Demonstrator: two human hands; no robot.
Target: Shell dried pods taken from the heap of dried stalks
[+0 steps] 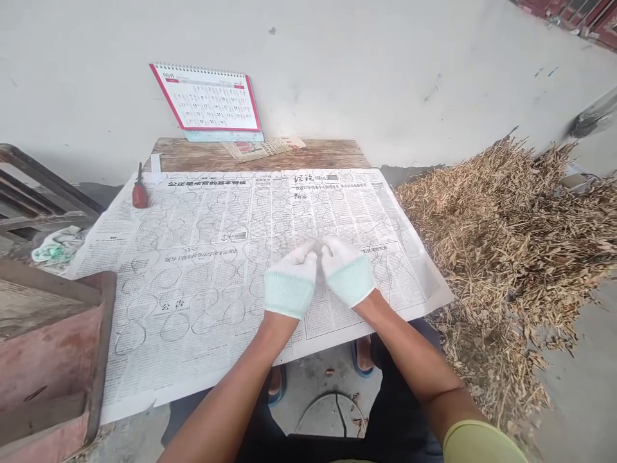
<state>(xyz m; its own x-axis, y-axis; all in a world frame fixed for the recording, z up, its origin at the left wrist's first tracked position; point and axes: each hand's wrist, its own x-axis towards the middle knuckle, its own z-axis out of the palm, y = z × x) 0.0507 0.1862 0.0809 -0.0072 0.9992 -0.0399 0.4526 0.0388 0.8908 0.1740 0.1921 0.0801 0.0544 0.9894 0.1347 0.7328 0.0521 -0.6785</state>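
Note:
My left hand (291, 276) and my right hand (348, 270) wear white knit gloves with mint cuffs. They meet fingertip to fingertip just above the newspaper (193, 360) spread over the table. Both hands are closed in a pinch; a small dark bit shows between the fingertips, too small to name. Around them, many thin dark loops (174, 326) lie in rows across the printed sheet; whether they are drawn lines or fine wire I cannot tell. A small red object with a slim dark tip (139, 193) stands at the sheet's far left corner.
A desk calendar (212, 99) leans at the wall on the wooden table's (332, 153) back edge, beside a folded paper (260, 148). Wooden furniture (103, 347) crowds the left side. Dry stalks (506, 238) are heaped on the floor at right.

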